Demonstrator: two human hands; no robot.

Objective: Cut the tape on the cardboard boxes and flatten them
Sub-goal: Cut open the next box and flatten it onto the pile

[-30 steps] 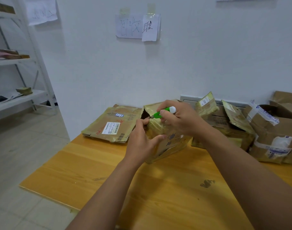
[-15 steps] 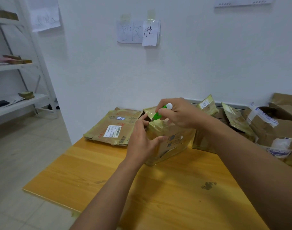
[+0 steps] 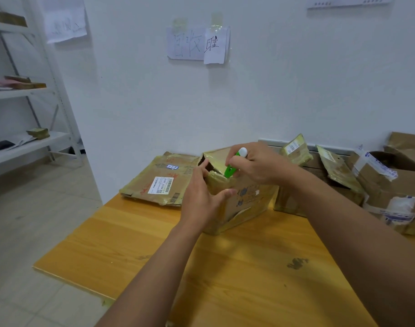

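Two hands (image 3: 256, 165) at box (image 3: 246, 199) edge; cutter (image 3: 232, 167) touching tape.

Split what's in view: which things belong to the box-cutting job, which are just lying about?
In the job:
- green cutter, gripped by right hand
- taped box, steadied by left hand
- flattened box
- opened boxes at the right

Lying about:
- wall notes
- shelf rack and its oddments
- wooden table

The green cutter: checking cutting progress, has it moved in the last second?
Yes. The cutter has tipped from lying level to pointing down into the box top.
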